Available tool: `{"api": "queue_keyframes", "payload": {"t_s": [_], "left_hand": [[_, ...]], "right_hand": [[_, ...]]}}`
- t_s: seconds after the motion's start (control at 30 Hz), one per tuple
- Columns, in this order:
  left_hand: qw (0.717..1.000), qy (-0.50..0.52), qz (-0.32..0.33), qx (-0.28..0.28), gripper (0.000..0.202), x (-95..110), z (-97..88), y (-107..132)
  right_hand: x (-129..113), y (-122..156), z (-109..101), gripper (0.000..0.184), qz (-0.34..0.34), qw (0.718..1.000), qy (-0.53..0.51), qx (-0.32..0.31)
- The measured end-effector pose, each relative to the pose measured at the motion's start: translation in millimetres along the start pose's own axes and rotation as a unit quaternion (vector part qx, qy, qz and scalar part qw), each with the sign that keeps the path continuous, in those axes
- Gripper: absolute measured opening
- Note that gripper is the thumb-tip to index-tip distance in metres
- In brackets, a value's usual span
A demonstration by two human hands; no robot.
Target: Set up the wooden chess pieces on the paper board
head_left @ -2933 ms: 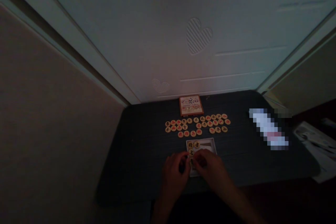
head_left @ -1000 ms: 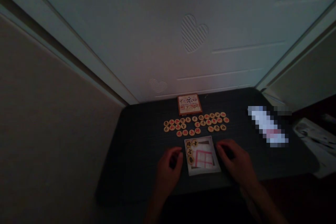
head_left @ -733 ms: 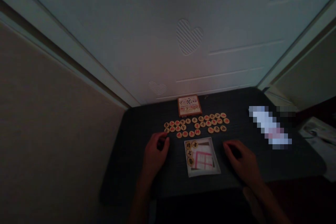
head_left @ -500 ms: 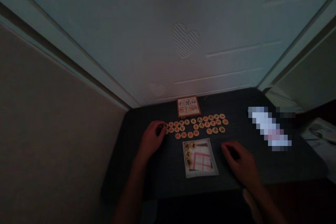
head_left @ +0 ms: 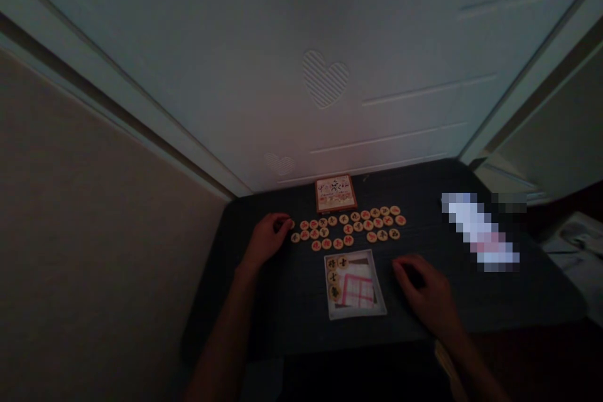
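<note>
My left hand (head_left: 268, 239) is at the left end of several rows of round Chinese chess pieces. Its thumb and fingertips pinch a chess piece (head_left: 292, 225) at the end of the back row, partly hidden by them. Below the rows lies a shallow white box (head_left: 355, 314) holding several larger-looking pieces with black characters (head_left: 333, 277) and a pink-lined sheet (head_left: 359, 291). My right hand (head_left: 426, 292) rests on the table to the right of this box, its fingers curled in with the tips together. Nothing shows in it.
A red-edged box lid (head_left: 335, 193) with Chinese writing lies behind the rows. The dark table (head_left: 282, 333) meets a white door (head_left: 211, 75) with heart reliefs. A blurred-out flat object (head_left: 480, 229) lies at the right, and a pale item (head_left: 572, 245) stands beyond the table.
My left hand has moved slightly left, and the end piece now sits apart from its row. The left piece of the row below shows more fully. My right hand stays put.
</note>
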State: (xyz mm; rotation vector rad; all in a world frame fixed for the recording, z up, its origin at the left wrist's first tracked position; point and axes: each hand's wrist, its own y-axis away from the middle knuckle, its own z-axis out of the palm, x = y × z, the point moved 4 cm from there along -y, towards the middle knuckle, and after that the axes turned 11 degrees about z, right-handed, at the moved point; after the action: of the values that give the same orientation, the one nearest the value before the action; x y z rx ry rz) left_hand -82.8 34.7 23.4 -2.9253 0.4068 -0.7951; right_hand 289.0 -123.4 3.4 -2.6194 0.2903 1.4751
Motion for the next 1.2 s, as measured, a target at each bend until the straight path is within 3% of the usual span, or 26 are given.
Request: {"api": "queue_keyframes", "payload": {"t_s": [0.63, 0.93, 1.2], "left_hand": [[1.000, -0.014, -0.012, 0.013, 0.033, -24.0, -7.4, 16.0], [1.000, -0.019, -0.013, 0.018, 0.042, -22.9, -13.4, 26.2], [1.000, -0.003, -0.011, 0.009, 0.034, -17.7, -15.8, 38.9]], "right_hand": [[0.2, 0.5, -0.7, 0.028, -0.012, 1.000, 0.003, 0.005], [0.6, 0.8, 0.0, 0.023, -0.006, 1.000, 0.016, -0.002], [2.2, 0.1, 0.5, 0.024, 0.002, 1.000, 0.018, -0.005]]}}
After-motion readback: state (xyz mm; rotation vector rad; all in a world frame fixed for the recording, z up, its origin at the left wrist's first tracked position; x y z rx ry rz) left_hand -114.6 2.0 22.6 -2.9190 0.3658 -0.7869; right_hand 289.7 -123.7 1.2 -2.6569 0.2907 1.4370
